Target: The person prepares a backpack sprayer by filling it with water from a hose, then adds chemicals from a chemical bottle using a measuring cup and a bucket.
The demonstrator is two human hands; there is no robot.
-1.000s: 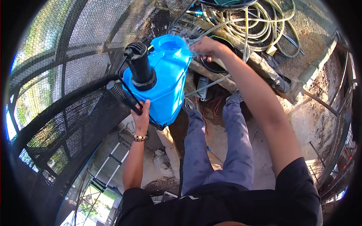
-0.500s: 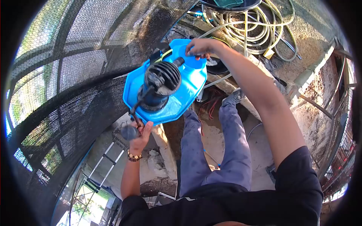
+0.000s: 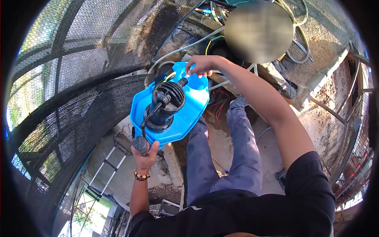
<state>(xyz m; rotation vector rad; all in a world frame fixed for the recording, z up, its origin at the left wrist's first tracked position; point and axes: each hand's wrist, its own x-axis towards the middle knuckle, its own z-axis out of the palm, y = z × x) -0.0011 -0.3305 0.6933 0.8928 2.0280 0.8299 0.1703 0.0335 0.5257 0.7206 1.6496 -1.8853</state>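
A blue plastic container (image 3: 179,122) with angled sides is held tilted over my legs. On it sits a black ribbed fitting (image 3: 167,98), from which a dark cord or rod runs down to a grey cylinder (image 3: 140,145). My left hand (image 3: 146,157) grips the container's lower left edge, its thumb on the blue rim; the cylinder lies against its fingers and partly hides them. My right hand (image 3: 203,65) is closed at the far rim, fingers bent down beside the round recess (image 3: 197,82). Whether it pinches something small there cannot be made out.
Dark mesh netting (image 3: 79,106) curves along the left. Coiled pale hose (image 3: 302,43) lies at the upper right, partly covered by a blurred round patch. A metal ladder (image 3: 106,166) stands lower left. Red cords (image 3: 217,106) lie beyond my feet.
The container has come lower in view, nearer my body, with both hands moving along with it. A blurred round patch now covers the hose coil.
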